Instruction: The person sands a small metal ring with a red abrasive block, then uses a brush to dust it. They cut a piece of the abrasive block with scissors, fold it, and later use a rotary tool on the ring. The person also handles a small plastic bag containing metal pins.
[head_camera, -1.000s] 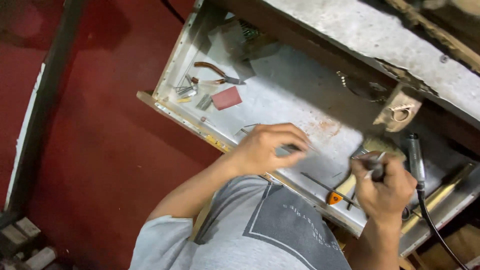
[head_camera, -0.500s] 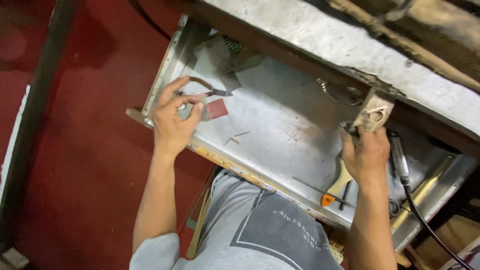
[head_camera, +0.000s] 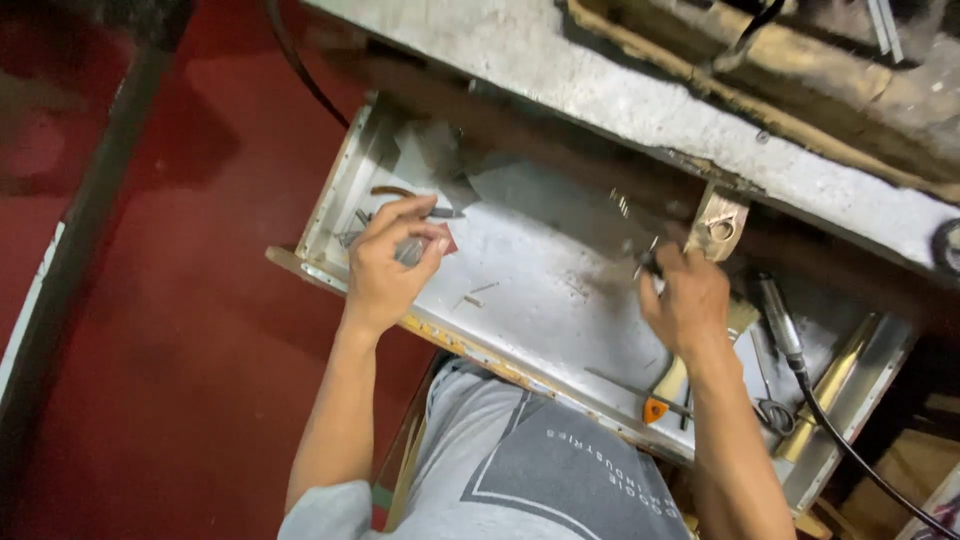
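Head view: left hand (head_camera: 392, 262) over red block (head_camera: 447, 243), metal drawer (head_camera: 540, 270).

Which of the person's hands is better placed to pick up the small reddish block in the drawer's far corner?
Left. The left hand is already over the small reddish block in the metal drawer, fingers curled around small tools there. The right hand is across the drawer, near the wooden-handled tool.

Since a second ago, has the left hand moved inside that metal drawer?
Yes. The left hand went from the drawer's middle to its far left corner, among the small tools there.
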